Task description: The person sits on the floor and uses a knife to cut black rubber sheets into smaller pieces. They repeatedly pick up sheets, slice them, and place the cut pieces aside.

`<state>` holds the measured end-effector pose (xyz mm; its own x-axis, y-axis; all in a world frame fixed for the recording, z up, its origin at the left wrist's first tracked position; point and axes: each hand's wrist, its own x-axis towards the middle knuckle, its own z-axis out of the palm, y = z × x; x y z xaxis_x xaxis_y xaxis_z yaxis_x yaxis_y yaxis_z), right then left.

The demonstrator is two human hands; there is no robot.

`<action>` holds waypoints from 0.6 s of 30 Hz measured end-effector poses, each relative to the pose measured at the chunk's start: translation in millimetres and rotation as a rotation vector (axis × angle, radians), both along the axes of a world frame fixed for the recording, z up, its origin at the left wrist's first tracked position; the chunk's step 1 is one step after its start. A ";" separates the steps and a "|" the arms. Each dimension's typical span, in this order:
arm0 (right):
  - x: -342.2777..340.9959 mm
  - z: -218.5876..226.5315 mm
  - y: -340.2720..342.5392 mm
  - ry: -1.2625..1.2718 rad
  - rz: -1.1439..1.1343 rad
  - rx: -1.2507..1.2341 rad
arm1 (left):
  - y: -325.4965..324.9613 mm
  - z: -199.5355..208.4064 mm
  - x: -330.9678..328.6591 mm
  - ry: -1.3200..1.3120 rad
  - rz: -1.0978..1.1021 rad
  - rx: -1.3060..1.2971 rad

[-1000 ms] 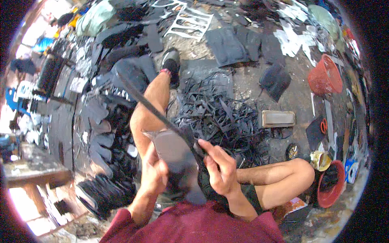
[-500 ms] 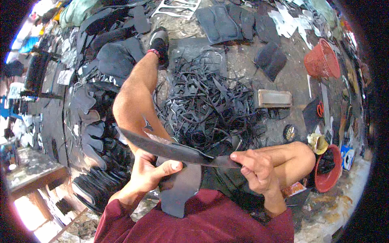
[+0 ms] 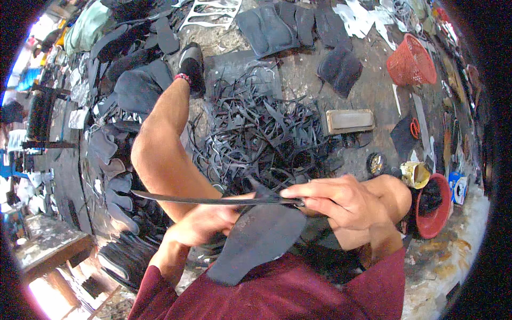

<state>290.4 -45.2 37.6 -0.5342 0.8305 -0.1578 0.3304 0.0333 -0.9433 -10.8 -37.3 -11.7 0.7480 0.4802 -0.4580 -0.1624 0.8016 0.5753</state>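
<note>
A dark grey sole-shaped sheet (image 3: pixel 266 237), broad at the top and narrower toward my lap, is held in front of my maroon shirt. My left hand (image 3: pixel 200 224) is closed at its left edge, with the fingers partly hidden behind a long knife blade. That thin dark knife (image 3: pixel 213 201) lies nearly level across the sheet's upper end, its tip pointing left. My right hand (image 3: pixel 341 200) is closed around the knife's right end, the index finger stretched along it. A small dark flap (image 3: pixel 261 188) sticks up just beyond the blade.
Past my hands lies a heap of black offcut strips (image 3: pixel 261 122). A whitish rectangular block (image 3: pixel 349 121) sits right of it. Red baskets (image 3: pixel 413 61) and a red tub (image 3: pixel 434 213) stand at the right. Stacked dark soles (image 3: pixel 125 261) and a wooden bench (image 3: pixel 53 248) are at the left.
The knife has turned from slanting to nearly level, with its edge toward me. The sole sheet has turned and shifted right, and my left thumb has moved from its face.
</note>
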 end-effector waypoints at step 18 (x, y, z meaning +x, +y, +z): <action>-32.4 -65.7 -106.0 -0.148 -0.644 0.141 | 9.3 2.9 63.2 0.236 0.931 0.088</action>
